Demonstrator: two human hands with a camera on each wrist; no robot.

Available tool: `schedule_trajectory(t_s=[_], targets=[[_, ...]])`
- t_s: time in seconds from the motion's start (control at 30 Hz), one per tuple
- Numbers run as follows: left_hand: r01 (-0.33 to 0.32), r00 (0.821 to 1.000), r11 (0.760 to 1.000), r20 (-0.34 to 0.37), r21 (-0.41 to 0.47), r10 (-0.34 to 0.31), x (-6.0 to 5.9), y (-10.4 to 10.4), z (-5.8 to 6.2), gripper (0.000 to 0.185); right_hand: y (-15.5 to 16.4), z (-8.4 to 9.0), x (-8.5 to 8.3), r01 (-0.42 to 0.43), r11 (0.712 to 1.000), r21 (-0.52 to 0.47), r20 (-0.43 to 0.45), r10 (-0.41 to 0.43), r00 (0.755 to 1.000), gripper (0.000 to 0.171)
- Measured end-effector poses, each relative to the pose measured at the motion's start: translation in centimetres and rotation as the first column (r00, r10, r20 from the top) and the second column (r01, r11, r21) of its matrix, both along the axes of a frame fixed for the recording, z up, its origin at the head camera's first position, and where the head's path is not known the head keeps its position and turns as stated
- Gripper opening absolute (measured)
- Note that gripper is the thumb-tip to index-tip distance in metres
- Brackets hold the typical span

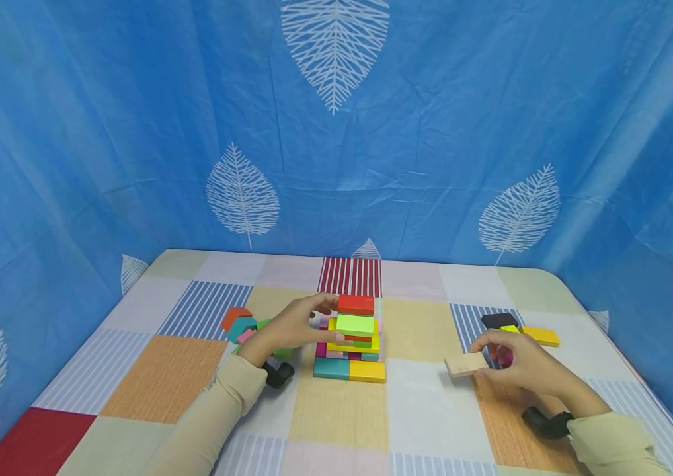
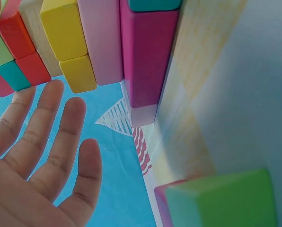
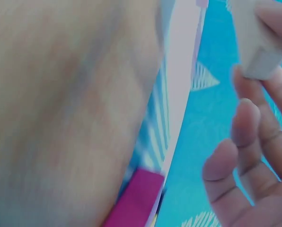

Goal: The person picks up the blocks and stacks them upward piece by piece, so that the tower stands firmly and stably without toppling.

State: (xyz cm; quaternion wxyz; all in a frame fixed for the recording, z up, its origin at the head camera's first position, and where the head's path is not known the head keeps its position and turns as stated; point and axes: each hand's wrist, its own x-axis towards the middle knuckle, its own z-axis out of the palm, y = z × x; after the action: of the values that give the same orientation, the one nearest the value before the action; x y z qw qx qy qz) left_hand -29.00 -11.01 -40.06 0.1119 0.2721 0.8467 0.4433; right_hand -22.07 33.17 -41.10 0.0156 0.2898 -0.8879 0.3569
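Note:
A tower of coloured wooden blocks point(image 1: 367, 374) stands in the middle of the table in layers, with a lime-green block point(image 1: 355, 324) and a red block point(image 1: 356, 304) at its top. My left hand point(image 1: 297, 324) is at the tower's upper left side, thumb along the near face and index fingertip by the red block. In the left wrist view its other fingers point(image 2: 71, 123) stretch loosely beside the tower layers. My right hand point(image 1: 512, 360) pinches a plain wooden block point(image 1: 465, 364) between thumb and fingers, above the table to the right; the left wrist view lacks this block.
Loose blocks in several colours lie left of the tower, among them an orange-red one point(image 1: 235, 317), partly behind my left forearm. Past my right hand are a black block point(image 1: 499, 320), a yellow block point(image 1: 540, 336) and a magenta block point(image 3: 137, 198). A blue leaf-print curtain point(image 1: 372, 165) surrounds the table.

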Motion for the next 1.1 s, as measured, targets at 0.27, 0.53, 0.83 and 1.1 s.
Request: schedule_trajectory(t_s=[0.27,0.53,0.83,1.1], targets=[[0.023,0.999,1.0,-0.03,0.008,-0.023,-0.2,-0.1,-0.1,0.069,-3.0,0.6,-0.3,0.058,0.991,-0.118,-0.089,-0.069,0.994,0.037],[0.019,1.0,1.0,-0.014,0.011,-0.019,-0.1,-0.3,-0.1,0.071,-6.5,0.9,-0.7,0.082,0.97,-0.227,-0.121,-0.111,0.986,0.034],[0.025,0.999,1.0,-0.021,0.006,-0.025,-0.3,-0.3,-0.3,0.071,-10.5,1.1,-1.5,0.096,0.945,-0.314,-0.13,-0.143,0.981,0.031],[0.015,1.0,1.0,-0.011,-0.001,-0.015,-0.2,-0.2,0.0,0.072,-12.5,0.7,-2.3,0.072,0.941,-0.331,-0.128,-0.12,0.984,0.03]])
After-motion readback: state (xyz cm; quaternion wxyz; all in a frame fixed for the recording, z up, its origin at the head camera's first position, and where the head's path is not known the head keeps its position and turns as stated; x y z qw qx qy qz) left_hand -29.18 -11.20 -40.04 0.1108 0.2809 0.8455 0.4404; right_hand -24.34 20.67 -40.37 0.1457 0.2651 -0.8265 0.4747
